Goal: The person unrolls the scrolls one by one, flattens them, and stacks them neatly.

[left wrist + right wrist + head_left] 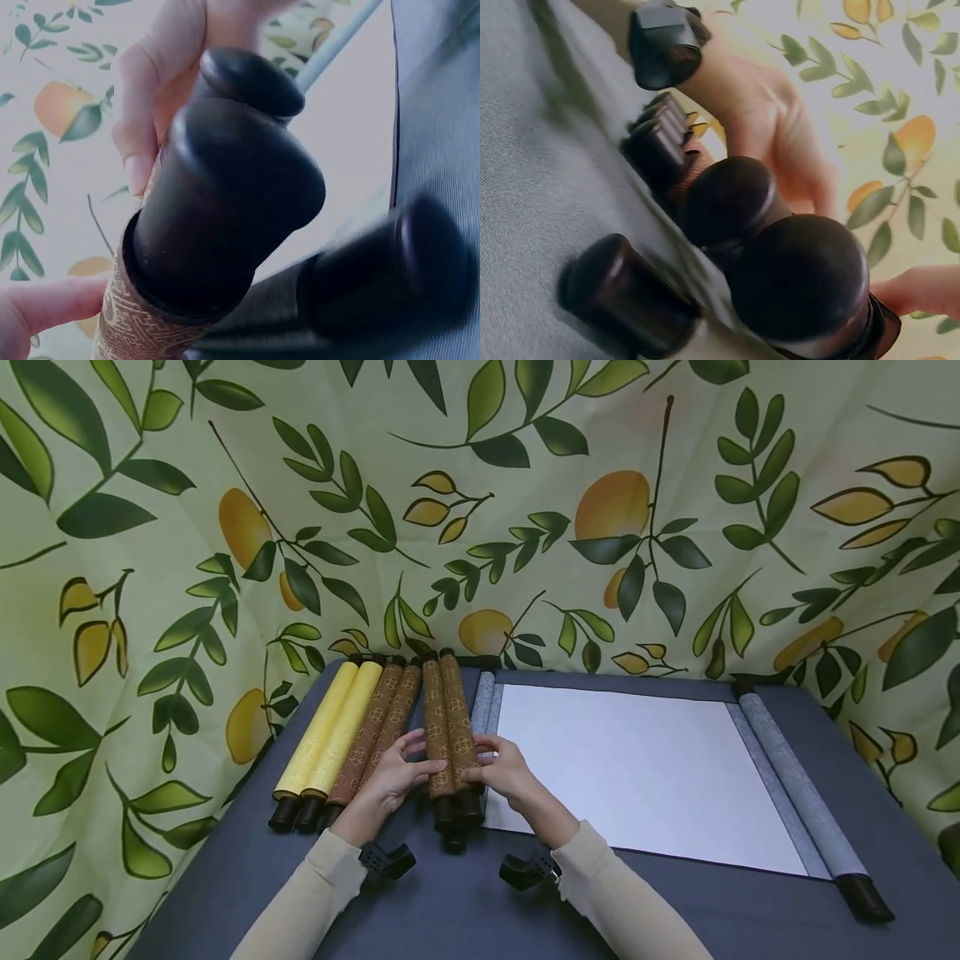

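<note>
From here I see the left hand [393, 774] and the right hand [512, 768] grasping the brown double-rolled scroll [457, 714] from both its sides with bent fingers; it is located between the reddish-brown scroll [367, 731] at left and the opened white scroll [622, 768] at right
</note>
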`<state>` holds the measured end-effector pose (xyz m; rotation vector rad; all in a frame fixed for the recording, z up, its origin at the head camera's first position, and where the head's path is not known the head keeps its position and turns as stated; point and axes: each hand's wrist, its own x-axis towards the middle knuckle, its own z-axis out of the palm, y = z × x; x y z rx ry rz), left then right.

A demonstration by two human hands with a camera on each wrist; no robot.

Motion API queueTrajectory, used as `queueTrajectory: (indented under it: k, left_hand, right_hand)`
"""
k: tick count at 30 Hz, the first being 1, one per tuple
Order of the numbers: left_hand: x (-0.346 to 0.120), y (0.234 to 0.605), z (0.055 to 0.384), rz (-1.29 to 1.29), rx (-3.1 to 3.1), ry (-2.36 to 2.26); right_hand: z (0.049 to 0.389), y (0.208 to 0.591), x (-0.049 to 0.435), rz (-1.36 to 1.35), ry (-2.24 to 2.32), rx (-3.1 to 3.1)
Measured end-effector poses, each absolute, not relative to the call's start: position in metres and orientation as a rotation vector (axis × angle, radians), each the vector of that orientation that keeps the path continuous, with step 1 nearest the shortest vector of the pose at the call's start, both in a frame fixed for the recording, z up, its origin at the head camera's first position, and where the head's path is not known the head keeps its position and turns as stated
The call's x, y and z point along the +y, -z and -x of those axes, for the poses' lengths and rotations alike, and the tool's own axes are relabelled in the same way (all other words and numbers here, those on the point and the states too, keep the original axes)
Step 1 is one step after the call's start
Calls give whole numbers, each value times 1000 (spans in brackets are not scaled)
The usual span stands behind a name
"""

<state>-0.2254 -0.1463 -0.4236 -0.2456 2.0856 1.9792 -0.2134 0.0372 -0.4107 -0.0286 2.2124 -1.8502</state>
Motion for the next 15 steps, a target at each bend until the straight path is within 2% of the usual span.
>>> queueTrajectory:
  k: [15]
  left_hand:
    - [-122, 410, 208, 66, 1939, -2065]
  right_hand:
    - [195, 407, 71, 118, 1980, 2175]
